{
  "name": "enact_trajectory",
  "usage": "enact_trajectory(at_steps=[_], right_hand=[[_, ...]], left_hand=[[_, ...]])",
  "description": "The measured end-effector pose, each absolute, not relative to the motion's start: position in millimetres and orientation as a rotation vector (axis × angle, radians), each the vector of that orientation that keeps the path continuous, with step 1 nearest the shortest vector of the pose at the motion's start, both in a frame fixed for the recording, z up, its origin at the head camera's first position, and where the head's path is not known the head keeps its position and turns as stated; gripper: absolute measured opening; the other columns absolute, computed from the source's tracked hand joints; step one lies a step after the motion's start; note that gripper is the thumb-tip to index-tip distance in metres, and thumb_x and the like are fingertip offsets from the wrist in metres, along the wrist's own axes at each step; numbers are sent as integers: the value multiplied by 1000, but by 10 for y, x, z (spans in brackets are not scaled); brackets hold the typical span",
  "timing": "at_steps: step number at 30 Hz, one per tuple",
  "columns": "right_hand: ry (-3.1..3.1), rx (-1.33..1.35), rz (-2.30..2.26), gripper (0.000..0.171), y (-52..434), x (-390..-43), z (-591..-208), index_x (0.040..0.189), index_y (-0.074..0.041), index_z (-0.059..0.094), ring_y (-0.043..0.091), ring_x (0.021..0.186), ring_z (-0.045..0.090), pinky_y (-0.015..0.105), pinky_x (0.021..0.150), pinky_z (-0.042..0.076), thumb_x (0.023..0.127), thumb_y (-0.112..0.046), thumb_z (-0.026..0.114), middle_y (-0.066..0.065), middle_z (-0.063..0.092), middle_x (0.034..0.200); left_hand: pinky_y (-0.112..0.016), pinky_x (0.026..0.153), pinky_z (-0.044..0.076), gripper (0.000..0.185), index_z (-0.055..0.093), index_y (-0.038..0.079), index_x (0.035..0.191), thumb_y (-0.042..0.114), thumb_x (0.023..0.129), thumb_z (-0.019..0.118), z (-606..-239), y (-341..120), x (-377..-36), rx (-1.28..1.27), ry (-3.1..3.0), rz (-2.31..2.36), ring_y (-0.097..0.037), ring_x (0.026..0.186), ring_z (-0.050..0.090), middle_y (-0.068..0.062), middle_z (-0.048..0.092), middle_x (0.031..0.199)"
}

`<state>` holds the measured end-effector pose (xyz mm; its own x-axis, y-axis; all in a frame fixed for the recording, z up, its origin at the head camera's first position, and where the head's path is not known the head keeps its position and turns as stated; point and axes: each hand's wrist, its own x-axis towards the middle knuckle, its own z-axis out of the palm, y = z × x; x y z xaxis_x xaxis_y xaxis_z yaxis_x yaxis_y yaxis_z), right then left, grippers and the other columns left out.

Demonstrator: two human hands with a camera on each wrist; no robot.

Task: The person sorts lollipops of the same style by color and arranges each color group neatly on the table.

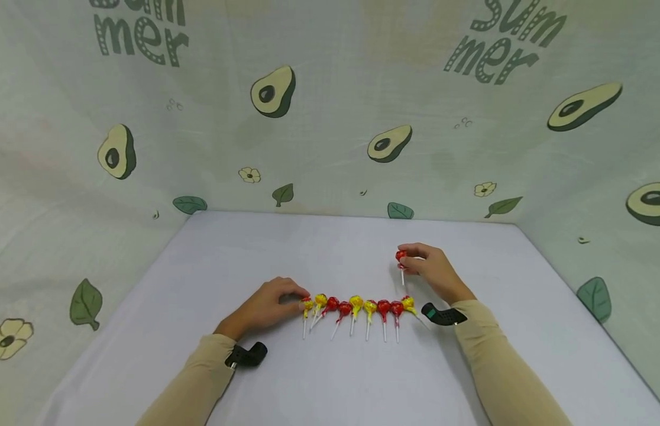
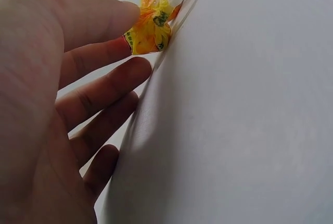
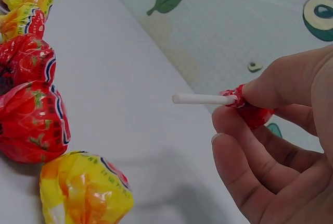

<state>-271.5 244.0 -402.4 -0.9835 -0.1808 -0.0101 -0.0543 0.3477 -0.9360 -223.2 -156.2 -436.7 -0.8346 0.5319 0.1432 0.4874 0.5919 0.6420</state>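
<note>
A row of several red and yellow wrapped lollipops [image 1: 362,307] lies on the white table [image 1: 335,378], sticks pointing toward me. My left hand [image 1: 303,300] is at the row's left end. There its thumb and forefinger pinch the wrapper of the leftmost yellow lollipop [image 1: 307,306], shown close up as the yellow lollipop [image 2: 148,31] in the left wrist view. My right hand [image 1: 407,260] is lifted behind the row's right end. It pinches a red lollipop [image 1: 401,256] by the head, stick hanging down. In the right wrist view the red lollipop [image 3: 252,110] has its white stick [image 3: 200,99] pointing left.
Cloth walls printed with avocados [image 1: 274,92] and leaves close in the table at the back and both sides. A black wrist mount [image 1: 247,355] sits under my left sleeve and another black wrist mount [image 1: 442,315] under the right. The row's right-end lollipops [image 3: 31,120] fill the left of the right wrist view.
</note>
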Motion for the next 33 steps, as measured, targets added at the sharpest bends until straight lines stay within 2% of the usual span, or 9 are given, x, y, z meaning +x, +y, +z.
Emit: enact_trajectory(at_steps=[14, 24, 33], right_hand=[[2458, -240, -1733, 45, 2295, -2914, -3968, 139, 4, 52, 33, 109, 63, 33, 88, 54, 101, -18, 62, 25, 60, 129], [2401, -243, -1772, 45, 2181, -3028, -3982, 140, 6, 50, 37, 114, 60, 34, 91, 53, 101, -14, 60, 26, 58, 131], [2413, -229, -1729, 43, 2098, -3154, -3984, 139, 4, 52, 30, 111, 62, 39, 94, 52, 101, -15, 61, 20, 62, 128]], left_hand=[[-43, 95, 44, 23, 73, 25, 116, 33, 95, 71, -4415, -1559, -2247, 862, 2737, 1109, -11, 108, 55, 19, 63, 107], [-42, 95, 44, 25, 72, 24, 119, 32, 95, 71, -4421, -1594, -2257, 927, 2729, 1102, -10, 108, 55, 18, 63, 108], [-42, 94, 43, 27, 72, 24, 120, 29, 94, 72, -4407, -1583, -2262, 941, 2717, 1047, -11, 108, 54, 16, 63, 109]])
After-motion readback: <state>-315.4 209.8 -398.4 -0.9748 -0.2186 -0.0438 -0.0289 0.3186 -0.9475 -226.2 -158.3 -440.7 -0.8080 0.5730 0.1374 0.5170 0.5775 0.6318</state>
